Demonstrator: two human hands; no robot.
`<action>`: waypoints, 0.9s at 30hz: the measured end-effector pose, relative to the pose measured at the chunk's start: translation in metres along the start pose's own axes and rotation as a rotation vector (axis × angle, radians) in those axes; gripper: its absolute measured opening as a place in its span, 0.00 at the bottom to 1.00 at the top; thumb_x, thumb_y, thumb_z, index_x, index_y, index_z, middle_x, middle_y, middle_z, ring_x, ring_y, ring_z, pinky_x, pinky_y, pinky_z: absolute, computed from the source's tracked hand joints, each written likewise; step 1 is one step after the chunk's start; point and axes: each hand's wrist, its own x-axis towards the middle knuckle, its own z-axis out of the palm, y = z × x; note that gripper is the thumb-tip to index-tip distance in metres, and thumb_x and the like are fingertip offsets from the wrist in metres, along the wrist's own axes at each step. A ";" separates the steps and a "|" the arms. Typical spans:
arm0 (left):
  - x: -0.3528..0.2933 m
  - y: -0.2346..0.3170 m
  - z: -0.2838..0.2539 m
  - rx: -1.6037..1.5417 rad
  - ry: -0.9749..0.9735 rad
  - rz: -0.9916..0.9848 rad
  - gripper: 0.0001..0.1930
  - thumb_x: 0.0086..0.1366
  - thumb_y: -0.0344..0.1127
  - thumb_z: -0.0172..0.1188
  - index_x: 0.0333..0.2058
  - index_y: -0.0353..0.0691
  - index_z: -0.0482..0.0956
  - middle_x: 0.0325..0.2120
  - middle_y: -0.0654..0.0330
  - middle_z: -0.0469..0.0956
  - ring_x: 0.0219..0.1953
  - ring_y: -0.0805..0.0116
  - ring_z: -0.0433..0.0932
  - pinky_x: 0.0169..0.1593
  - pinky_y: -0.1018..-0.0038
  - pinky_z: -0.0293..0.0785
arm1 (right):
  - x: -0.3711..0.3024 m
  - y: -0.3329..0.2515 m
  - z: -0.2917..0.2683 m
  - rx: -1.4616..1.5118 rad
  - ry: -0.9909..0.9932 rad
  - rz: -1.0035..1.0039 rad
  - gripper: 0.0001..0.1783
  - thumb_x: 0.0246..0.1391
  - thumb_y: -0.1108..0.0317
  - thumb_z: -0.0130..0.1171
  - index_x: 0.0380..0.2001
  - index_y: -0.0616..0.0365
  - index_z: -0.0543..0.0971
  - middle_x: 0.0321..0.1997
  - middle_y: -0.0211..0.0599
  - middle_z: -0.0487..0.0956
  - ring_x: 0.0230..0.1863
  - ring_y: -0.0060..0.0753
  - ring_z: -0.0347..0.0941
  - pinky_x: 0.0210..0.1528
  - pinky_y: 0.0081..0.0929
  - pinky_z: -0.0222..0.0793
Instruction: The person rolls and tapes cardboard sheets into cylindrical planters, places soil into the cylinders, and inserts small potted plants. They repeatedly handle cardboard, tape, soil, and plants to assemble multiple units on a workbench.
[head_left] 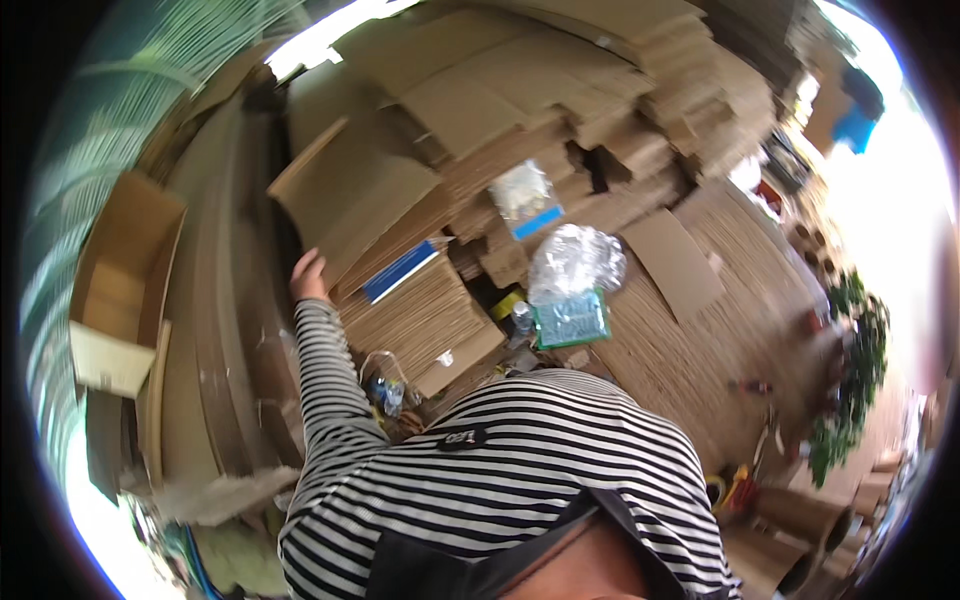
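Note:
My left hand [309, 276] reaches out to the far left, its arm in a black-and-white striped sleeve. Its curled fingers are at the near left edge of a flat brown cardboard sheet [365, 205], gripping that edge. The sheet's far left edge stands up at an angle. Just to the right of the hand lies a stack of folded cardboard [415, 320] with a blue-and-white strip [401, 271] on top. My right hand is not in view.
Large stacks of flat cardboard [500, 95] fill the far side. A clear plastic bag [575, 262], a green-edged packet [572, 320] and a loose cardboard piece [675, 265] lie ahead. An open box [120, 285] is at left; plants [855, 370] and cardboard tubes [800, 515] are at right.

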 end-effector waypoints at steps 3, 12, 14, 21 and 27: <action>-0.015 -0.009 -0.007 -0.109 0.029 -0.141 0.17 0.57 0.24 0.65 0.47 0.34 0.84 0.47 0.53 0.83 0.52 0.61 0.79 0.58 0.67 0.74 | -0.017 0.004 -0.041 0.048 0.071 0.046 0.22 0.65 0.52 0.50 0.56 0.47 0.80 0.56 0.34 0.81 0.53 0.37 0.78 0.52 0.37 0.77; -0.060 -0.019 -0.026 0.084 0.032 -0.158 0.17 0.60 0.27 0.64 0.50 0.40 0.84 0.48 0.56 0.83 0.52 0.58 0.79 0.58 0.61 0.74 | -0.033 -0.114 -0.189 0.151 0.323 -0.326 0.23 0.60 0.51 0.55 0.55 0.47 0.80 0.54 0.36 0.82 0.50 0.40 0.79 0.52 0.38 0.77; -0.067 -0.006 -0.013 0.011 0.030 -0.339 0.18 0.62 0.28 0.63 0.52 0.41 0.83 0.49 0.55 0.82 0.54 0.58 0.79 0.57 0.58 0.74 | -0.054 -0.162 -0.221 0.163 0.374 -0.463 0.23 0.59 0.51 0.57 0.55 0.47 0.80 0.53 0.36 0.82 0.50 0.41 0.80 0.52 0.38 0.77; -0.098 0.022 0.004 -1.225 -0.502 -0.225 0.22 0.62 0.22 0.58 0.57 0.37 0.75 0.33 0.61 0.68 0.34 0.68 0.67 0.36 0.73 0.70 | -0.131 -0.342 -0.218 0.138 0.225 -0.942 0.25 0.55 0.50 0.61 0.54 0.46 0.79 0.51 0.37 0.83 0.47 0.44 0.81 0.52 0.39 0.78; -0.104 0.058 0.050 -1.677 -0.353 -0.311 0.29 0.66 0.30 0.61 0.65 0.36 0.66 0.46 0.54 0.79 0.20 0.75 0.66 0.27 0.81 0.67 | -0.135 -0.412 -0.156 -0.038 0.104 -1.252 0.27 0.55 0.48 0.61 0.55 0.49 0.78 0.46 0.43 0.83 0.44 0.49 0.81 0.50 0.41 0.78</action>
